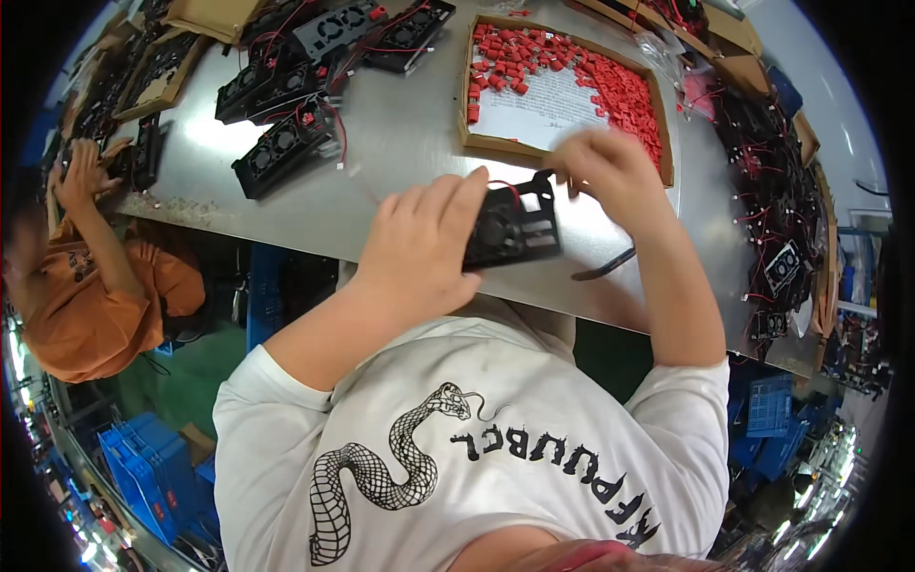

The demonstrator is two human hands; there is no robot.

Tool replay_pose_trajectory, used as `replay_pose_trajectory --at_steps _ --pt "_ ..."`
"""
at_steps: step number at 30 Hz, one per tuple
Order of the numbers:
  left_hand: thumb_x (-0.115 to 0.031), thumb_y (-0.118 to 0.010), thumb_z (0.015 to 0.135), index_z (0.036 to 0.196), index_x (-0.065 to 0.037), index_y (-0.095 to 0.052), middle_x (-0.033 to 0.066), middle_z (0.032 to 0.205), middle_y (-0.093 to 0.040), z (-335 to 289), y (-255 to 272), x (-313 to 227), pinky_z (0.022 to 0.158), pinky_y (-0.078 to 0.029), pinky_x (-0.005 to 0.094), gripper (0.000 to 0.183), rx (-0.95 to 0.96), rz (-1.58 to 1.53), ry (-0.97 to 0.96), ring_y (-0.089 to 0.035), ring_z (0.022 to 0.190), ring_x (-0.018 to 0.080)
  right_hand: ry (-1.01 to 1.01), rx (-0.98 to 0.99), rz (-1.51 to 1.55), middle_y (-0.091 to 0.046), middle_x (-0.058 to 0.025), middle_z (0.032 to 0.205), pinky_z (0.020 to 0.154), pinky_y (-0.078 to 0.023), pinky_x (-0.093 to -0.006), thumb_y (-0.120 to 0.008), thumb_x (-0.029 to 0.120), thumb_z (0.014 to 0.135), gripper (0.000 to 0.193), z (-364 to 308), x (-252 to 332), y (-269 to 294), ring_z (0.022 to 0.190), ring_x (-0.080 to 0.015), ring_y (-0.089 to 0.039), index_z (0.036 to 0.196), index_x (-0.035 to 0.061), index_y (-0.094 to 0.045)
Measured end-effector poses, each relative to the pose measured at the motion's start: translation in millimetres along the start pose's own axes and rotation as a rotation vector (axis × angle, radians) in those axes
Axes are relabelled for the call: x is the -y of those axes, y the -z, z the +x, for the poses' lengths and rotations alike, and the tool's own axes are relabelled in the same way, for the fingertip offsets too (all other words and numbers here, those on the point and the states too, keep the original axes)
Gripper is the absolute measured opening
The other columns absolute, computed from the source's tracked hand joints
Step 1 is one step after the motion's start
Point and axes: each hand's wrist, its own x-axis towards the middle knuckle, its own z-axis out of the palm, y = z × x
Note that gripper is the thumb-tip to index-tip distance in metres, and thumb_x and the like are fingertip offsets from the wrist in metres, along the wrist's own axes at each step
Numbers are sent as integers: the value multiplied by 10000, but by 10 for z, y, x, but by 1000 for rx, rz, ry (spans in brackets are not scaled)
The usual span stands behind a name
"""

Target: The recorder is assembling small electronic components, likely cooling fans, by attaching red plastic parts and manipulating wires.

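White shirt (477, 419), fan unit (515, 229) in left hand (419, 243)

From my remote seat I see a shiny metal table (334, 217) bearing black fan units (284, 148) with red wires toward its far left and a shallow cardboard tray (505, 148) near its far middle.
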Motion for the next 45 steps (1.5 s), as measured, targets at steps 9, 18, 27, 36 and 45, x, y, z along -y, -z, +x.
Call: replay_pose_trajectory --at_steps 9,18,27,36,45 --pt "-209 -821 663 1363 -29 -451 169 1197 -579 -118 -58 111 893 -461 464 812 47 2 103 -578 1083 367 119 -169 -1168 -697 -156 1057 886 -548 -435 -661 173 896 355 1229 -432 111 1008 -335 -672 1238 82 -689" --pt "-226 -840 633 1363 -92 -512 112 1186 -576 -246 -125 301 982 -400 476 812 148 28 75 -546 1125 326 177 -278 -1015 -700 -150 1145 924 -544 -416 -750 340 892 466 814 -533 87 1036 -304 -688 1241 38 -686" --pt "-260 -785 628 1364 -108 -524 93 1196 -575 -181 -346 307 990 -382 457 796 93 -7 86 -548 1132 305 129 -109 -1099 -733 -132 1084 901 -565 -402 -687 175 901 293 1368 -613 317 1008 -288 -717 1180 87 -713" --pt "-476 -862 647 1343 -104 -570 86 1187 -624 -251 -356 356 983 -391 452 842 -6 -21 107 -581 1100 292 -21 -386 -532 -672 -20 970 722 -514 -234 -753 20 845 171 -377 -316 -504 852 -84 -623 1000 37 -683" --pt "-691 -801 666 1338 -96 -611 83 1171 -657 -204 -359 335 1002 -393 438 917 64 -34 7 -606 1076 278 45 -455 -580 -709 -84 970 653 -513 -229 -724 -58 878 322 -753 -818 -1020 796 -68 -606 904 50 -422"
